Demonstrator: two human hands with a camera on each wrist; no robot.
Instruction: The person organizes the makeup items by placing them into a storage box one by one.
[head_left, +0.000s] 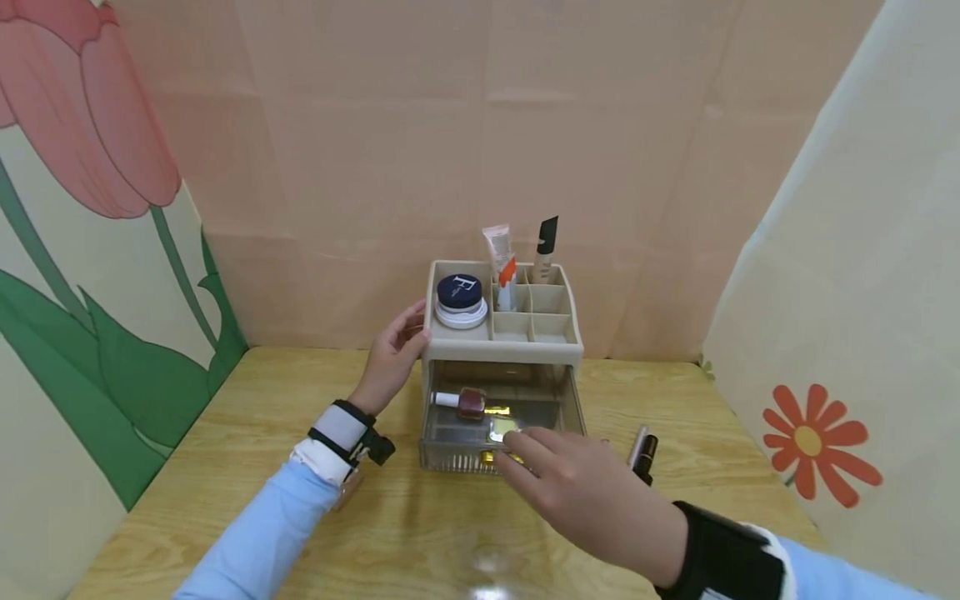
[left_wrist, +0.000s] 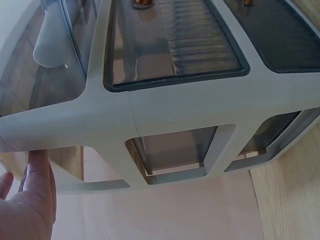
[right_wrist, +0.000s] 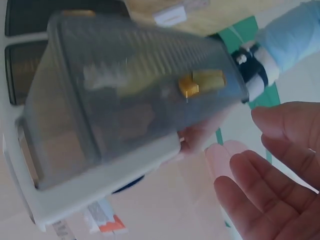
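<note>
1. Left hand (head_left: 393, 354) touches the organizer's (head_left: 502, 352) left side, fingers not clenched; if this light contact slips, the organizer could slide.
2. The drawer (head_left: 450, 458) stands pulled out in front; a sudden push could roll the lying nail polish bottle (head_left: 471, 403).
3. Right hand (head_left: 573, 496), fingers loosely apart, holds nothing; its careless swing could knock the black tube (head_left: 648, 457).

Open drawer (head_left: 448, 460): room to enter from above; right hand (head_left: 588, 500) stands before front; 2 tubes (head_left: 500, 250) jut above organizer (head_left: 502, 352).
</note>
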